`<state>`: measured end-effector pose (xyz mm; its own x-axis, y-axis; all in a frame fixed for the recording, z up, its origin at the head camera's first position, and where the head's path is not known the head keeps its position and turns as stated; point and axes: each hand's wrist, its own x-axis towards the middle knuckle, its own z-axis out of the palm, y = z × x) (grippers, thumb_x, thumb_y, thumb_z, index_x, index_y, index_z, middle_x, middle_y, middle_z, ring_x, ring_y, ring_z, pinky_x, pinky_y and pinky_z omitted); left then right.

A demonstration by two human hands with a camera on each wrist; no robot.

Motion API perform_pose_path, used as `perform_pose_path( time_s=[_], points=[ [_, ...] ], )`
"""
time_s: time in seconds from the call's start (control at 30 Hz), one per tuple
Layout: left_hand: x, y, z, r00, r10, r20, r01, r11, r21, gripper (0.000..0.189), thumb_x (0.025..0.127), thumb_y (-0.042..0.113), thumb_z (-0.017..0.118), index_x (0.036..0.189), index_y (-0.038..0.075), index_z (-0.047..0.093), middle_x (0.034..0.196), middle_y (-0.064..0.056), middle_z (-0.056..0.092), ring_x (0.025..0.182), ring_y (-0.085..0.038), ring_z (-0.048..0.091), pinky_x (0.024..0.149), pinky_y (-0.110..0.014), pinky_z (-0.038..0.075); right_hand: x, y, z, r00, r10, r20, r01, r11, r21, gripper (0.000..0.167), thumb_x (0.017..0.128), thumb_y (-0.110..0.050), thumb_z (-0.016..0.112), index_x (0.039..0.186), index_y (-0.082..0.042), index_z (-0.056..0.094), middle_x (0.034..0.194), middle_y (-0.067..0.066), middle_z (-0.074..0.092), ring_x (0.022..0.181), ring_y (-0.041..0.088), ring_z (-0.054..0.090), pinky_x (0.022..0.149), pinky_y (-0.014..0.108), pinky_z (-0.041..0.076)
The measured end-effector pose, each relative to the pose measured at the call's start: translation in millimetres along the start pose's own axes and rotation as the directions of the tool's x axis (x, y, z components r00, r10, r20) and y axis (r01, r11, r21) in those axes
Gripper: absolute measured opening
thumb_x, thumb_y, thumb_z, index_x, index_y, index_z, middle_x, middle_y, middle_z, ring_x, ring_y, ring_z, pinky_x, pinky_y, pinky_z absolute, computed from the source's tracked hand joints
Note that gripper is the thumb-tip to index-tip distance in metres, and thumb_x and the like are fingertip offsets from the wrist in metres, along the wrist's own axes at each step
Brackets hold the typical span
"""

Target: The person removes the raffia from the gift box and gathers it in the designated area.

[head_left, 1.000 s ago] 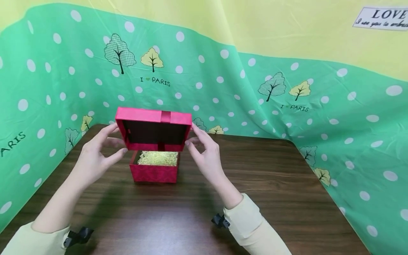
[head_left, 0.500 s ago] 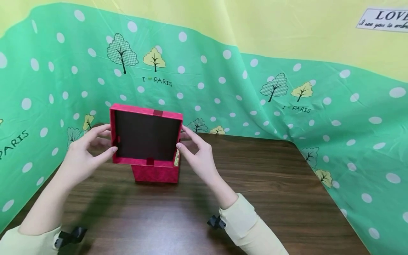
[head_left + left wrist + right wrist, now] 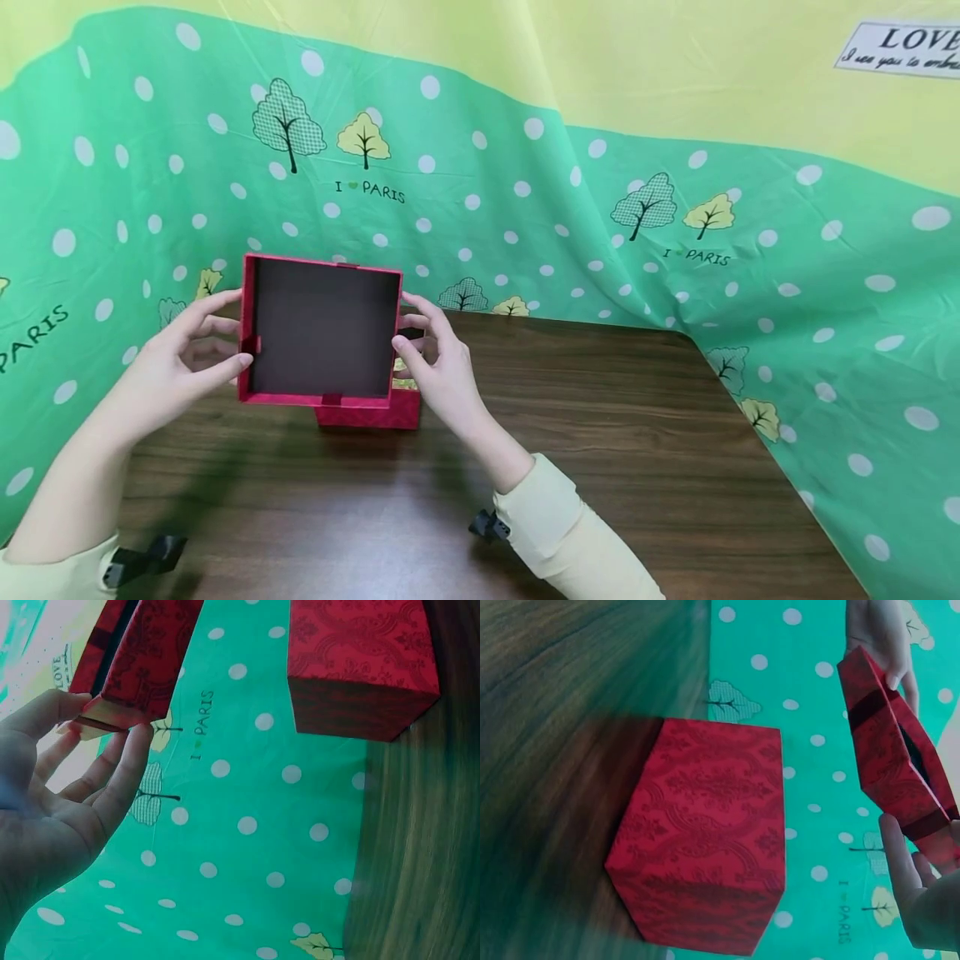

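Note:
Both hands hold a red box lid (image 3: 326, 329) by its opposite sides, its dark inner face turned toward the head camera. My left hand (image 3: 176, 354) grips the left edge, thumb in front and fingers behind. At the right edge my right hand (image 3: 442, 371) pinches it the same way. Behind and below the lid stands the red patterned box (image 3: 375, 415), mostly hidden in the head view. A bit of pale yellow shredded filling (image 3: 405, 384) shows at its top right. The right wrist view shows the lid (image 3: 877, 742) raised clear of the box (image 3: 712, 817).
The box stands on a dark wood-grain table (image 3: 600, 433). A green and yellow curtain (image 3: 480, 150) with dots and printed trees hangs behind the table and along its sides. Black wrist straps (image 3: 146, 562) sit at the pale sleeve cuffs (image 3: 536, 508).
The lid has moved left and tilted up, so its dark inside now faces the head camera squarely. Both hands moved left with it. The box has stayed put and is more covered from view.

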<state>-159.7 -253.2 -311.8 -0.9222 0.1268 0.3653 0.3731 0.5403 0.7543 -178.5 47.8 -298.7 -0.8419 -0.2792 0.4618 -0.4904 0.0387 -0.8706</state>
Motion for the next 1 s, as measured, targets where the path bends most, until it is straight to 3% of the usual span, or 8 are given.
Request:
perform_pose_path(
  time_s=[0.27, 0.5, 0.63, 0.73, 0.77, 0.93, 1.0],
  points=[
    [-4.0, -9.9, -8.1, 0.999, -0.029, 0.032, 0.029, 0.999, -0.014, 0.073, 0.086, 0.002, 0.067, 0.146, 0.024, 0.033, 0.111, 0.003, 0.049, 0.085, -0.002, 0.061, 0.059, -0.029, 0.056, -0.8, 0, 9, 0.999, 0.009, 0.039, -0.009, 1.0, 0.008, 0.051, 0.09, 0.002, 0.058, 0.138, -0.006, 0.044, 0.126, 0.017, 0.051, 0.093, 0.035, 0.062, 0.061, 0.037, 0.058],
    [-7.5, -21.0, -19.3, 0.998, -0.054, 0.028, 0.055, 0.998, -0.014, 0.072, 0.085, 0.002, 0.067, 0.146, 0.021, 0.034, 0.115, 0.007, 0.044, 0.088, 0.003, 0.057, 0.055, -0.031, 0.056, 5.6, 24, 22, 0.999, -0.017, 0.039, 0.022, 0.992, -0.125, 0.064, 0.083, -0.003, 0.068, 0.14, -0.023, 0.046, 0.13, -0.002, 0.051, 0.087, 0.014, 0.065, 0.086, 0.033, 0.051],
    [-10.5, -26.0, -25.8, 0.998, -0.054, 0.039, 0.053, 0.998, 0.019, 0.072, 0.086, 0.004, 0.066, 0.147, 0.022, 0.032, 0.115, 0.011, 0.043, 0.087, 0.006, 0.055, 0.053, -0.031, 0.056, 6.6, 35, 29, 0.998, 0.028, 0.051, -0.022, 0.994, -0.105, 0.071, 0.079, -0.003, 0.071, 0.139, -0.032, 0.045, 0.128, -0.01, 0.05, 0.089, 0.016, 0.066, 0.08, 0.026, 0.053],
    [-12.2, -27.7, -30.1, 0.996, -0.064, 0.059, 0.063, 0.998, 0.021, 0.073, 0.087, 0.004, 0.065, 0.148, 0.024, 0.03, 0.114, 0.01, 0.042, 0.086, 0.005, 0.054, 0.052, -0.033, 0.055, 4.7, 38, 35, 0.996, 0.068, 0.06, -0.064, 0.995, -0.079, 0.072, 0.077, -0.003, 0.074, 0.137, -0.034, 0.046, 0.129, -0.014, 0.05, 0.093, 0.018, 0.065, 0.067, 0.027, 0.056],
    [-12.7, -28.6, -31.3, 0.995, -0.07, 0.067, 0.069, 0.997, 0.018, 0.073, 0.088, 0.003, 0.064, 0.148, 0.025, 0.03, 0.114, 0.01, 0.042, 0.086, 0.004, 0.054, 0.052, -0.034, 0.055, 4.0, 39, 36, 0.995, 0.072, 0.064, -0.066, 0.994, -0.089, 0.072, 0.077, -0.004, 0.075, 0.136, -0.033, 0.046, 0.13, -0.015, 0.049, 0.093, 0.017, 0.066, 0.073, 0.025, 0.054],
    [-15.4, -35.4, -36.9, 0.99, -0.098, 0.099, 0.099, 0.995, -0.005, 0.074, 0.089, 0.001, 0.061, 0.149, 0.027, 0.026, 0.113, 0.01, 0.042, 0.085, 0.001, 0.057, 0.051, -0.036, 0.055, 0.8, 46, 45, 0.99, 0.086, 0.115, -0.081, 0.995, -0.05, 0.074, 0.075, -0.003, 0.076, 0.137, -0.028, 0.044, 0.136, -0.013, 0.047, 0.096, 0.018, 0.064, 0.072, 0.024, 0.055],
    [-16.2, -38.2, -38.6, 0.988, -0.114, 0.109, 0.115, 0.993, 0.0, 0.075, 0.089, 0.001, 0.061, 0.15, 0.028, 0.026, 0.112, 0.008, 0.042, 0.083, 0.001, 0.059, 0.052, -0.037, 0.055, -0.3, 49, 48, 0.985, 0.098, 0.141, -0.096, 0.995, -0.021, 0.077, 0.075, -0.002, 0.076, 0.139, -0.027, 0.043, 0.138, -0.012, 0.044, 0.097, 0.019, 0.063, 0.065, 0.026, 0.057]
  ],
)
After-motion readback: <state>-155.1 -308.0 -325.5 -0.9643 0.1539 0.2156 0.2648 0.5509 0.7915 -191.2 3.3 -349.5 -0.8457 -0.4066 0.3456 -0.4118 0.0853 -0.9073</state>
